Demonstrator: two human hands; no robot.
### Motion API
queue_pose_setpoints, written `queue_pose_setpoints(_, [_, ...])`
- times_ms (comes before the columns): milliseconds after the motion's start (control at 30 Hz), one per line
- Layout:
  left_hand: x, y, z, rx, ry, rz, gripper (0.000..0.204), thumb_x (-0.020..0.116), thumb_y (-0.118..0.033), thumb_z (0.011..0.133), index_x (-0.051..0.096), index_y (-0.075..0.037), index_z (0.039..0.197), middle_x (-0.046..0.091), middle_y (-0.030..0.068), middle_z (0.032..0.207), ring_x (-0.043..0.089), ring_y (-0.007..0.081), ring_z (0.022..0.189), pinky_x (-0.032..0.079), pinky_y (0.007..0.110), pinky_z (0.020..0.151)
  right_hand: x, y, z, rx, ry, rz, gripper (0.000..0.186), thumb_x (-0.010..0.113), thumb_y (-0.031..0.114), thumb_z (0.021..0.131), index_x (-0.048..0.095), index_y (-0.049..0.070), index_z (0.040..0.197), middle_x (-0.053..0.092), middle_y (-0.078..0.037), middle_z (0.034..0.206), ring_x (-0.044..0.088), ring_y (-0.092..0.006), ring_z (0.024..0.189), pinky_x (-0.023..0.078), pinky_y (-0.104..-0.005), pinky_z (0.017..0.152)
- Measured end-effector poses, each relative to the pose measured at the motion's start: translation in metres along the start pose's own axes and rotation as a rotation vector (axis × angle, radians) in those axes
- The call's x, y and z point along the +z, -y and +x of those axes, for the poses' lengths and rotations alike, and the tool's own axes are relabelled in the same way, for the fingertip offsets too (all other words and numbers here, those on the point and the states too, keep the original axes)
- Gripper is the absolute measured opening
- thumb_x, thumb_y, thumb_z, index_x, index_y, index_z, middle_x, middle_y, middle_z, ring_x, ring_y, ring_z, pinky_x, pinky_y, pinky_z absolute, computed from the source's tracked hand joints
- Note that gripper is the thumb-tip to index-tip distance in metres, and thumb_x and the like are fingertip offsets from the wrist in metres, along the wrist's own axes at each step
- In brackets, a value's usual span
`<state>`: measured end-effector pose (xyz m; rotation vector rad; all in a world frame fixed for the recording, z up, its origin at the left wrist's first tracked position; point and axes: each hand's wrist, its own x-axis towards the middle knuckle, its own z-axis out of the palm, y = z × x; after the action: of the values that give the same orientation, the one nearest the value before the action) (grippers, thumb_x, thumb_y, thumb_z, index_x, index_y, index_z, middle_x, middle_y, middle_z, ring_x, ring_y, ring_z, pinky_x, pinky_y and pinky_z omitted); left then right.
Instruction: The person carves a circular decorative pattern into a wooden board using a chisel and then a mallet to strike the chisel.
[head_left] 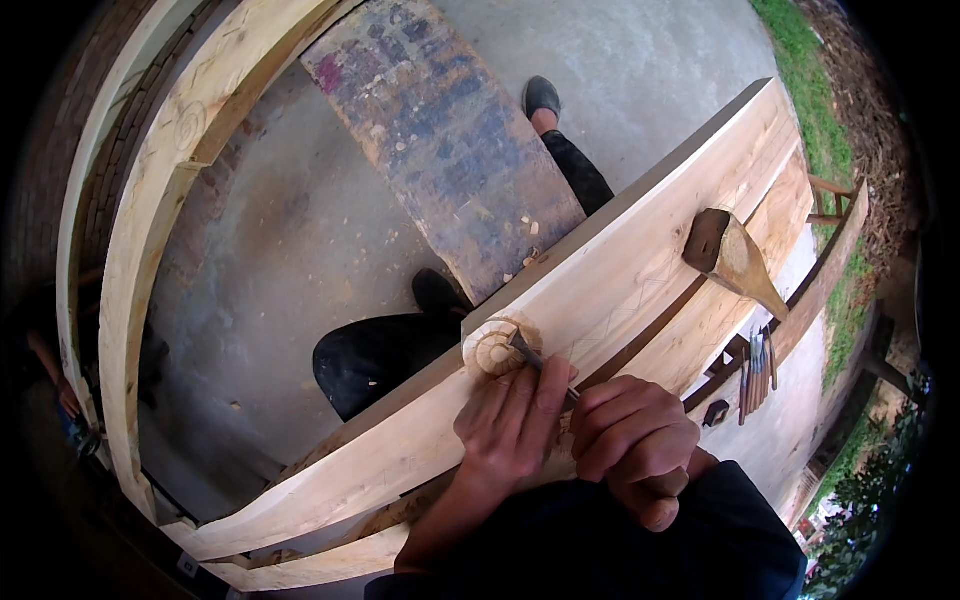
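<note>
A narrow carving chisel [525,351] rests its tip at the edge of a round flower-like carving [495,348] on a pale wooden beam [590,290]. The fingers of my left hand [510,425] are closed around the chisel's shaft, low over the wood beside the carving. To its right, my right hand [637,440] is curled in a fist around the rear of the same chisel, hiding the handle. A wooden mallet [735,262] lies on the beams to the right, apart from both hands.
Several slim tools [758,375] lie together at the right, near a small black object [715,413]. A stained board [450,140] stretches away beyond the beam, with wood chips on it. Curved beams [150,200] stand at the left, where another person's hand [67,400] shows.
</note>
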<state>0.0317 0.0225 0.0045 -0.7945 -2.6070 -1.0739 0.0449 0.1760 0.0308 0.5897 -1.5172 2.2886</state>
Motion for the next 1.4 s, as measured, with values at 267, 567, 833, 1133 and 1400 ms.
queue_pose_setpoints(267, [0.006, 0.003, 0.009, 0.004, -0.1, -0.089, 0.028, 0.081, -0.013, 0.093, 0.077, -0.001, 0.117, 0.073, 0.0074, 0.082, 0.072, 0.0241, 0.069, 0.056, 0.033, 0.063, 0.011, 0.004, 0.029, 0.008, -0.087, -0.034, 0.068, 0.069, 0.07, 0.101, 0.054, 0.006, 0.081, 0.066, -0.01, 0.073, 0.064, -0.0279, 0.057, 0.049, -0.0376, 0.054])
queue_pose_setpoints(567, [-0.031, 0.02, 0.033, -0.854, -0.319, -0.887, 0.021, 0.077, -0.017, 0.099, 0.076, 0.001, 0.111, 0.074, 0.0064, 0.081, 0.07, 0.0216, 0.064, 0.055, 0.031, 0.058, 0.101, -0.04, 0.087, -0.093, 0.018, -0.637, 0.048, 0.08, 0.046, 0.098, 0.056, 0.005, 0.107, 0.061, -0.007, 0.081, 0.065, -0.0256, 0.057, 0.054, -0.0411, 0.054])
queue_pose_setpoints(833, [-0.016, 0.044, 0.025, -0.859, -0.2, -0.979, 0.022, 0.077, -0.017, 0.1, 0.076, 0.0, 0.112, 0.074, 0.0064, 0.082, 0.07, 0.0213, 0.066, 0.055, 0.032, 0.06, 0.104, -0.078, 0.082, 0.014, -0.008, -0.736, 0.049, 0.079, 0.048, 0.098, 0.049, 0.009, 0.095, 0.05, -0.005, 0.071, 0.061, -0.0244, 0.05, 0.049, -0.039, 0.046])
queue_pose_setpoints(1133, [-0.016, 0.048, 0.021, -0.869, -0.177, -0.97, 0.022, 0.077, -0.018, 0.1, 0.075, 0.0, 0.113, 0.074, 0.0064, 0.084, 0.071, 0.021, 0.067, 0.055, 0.032, 0.061, 0.108, -0.078, 0.084, 0.024, 0.028, -0.816, 0.049, 0.077, 0.046, 0.1, 0.049, 0.007, 0.092, 0.052, -0.007, 0.063, 0.059, -0.0252, 0.045, 0.049, -0.0388, 0.043])
queue_pose_setpoints(1400, [-0.012, 0.047, 0.021, -0.874, -0.161, -0.974, 0.023, 0.076, -0.018, 0.101, 0.075, 0.0, 0.114, 0.073, 0.0063, 0.086, 0.071, 0.0207, 0.069, 0.055, 0.032, 0.062, 0.106, -0.076, 0.084, 0.061, 0.03, -0.782, 0.047, 0.075, 0.045, 0.101, 0.054, 0.003, 0.094, 0.06, -0.011, 0.064, 0.066, -0.0318, 0.05, 0.055, -0.0429, 0.046])
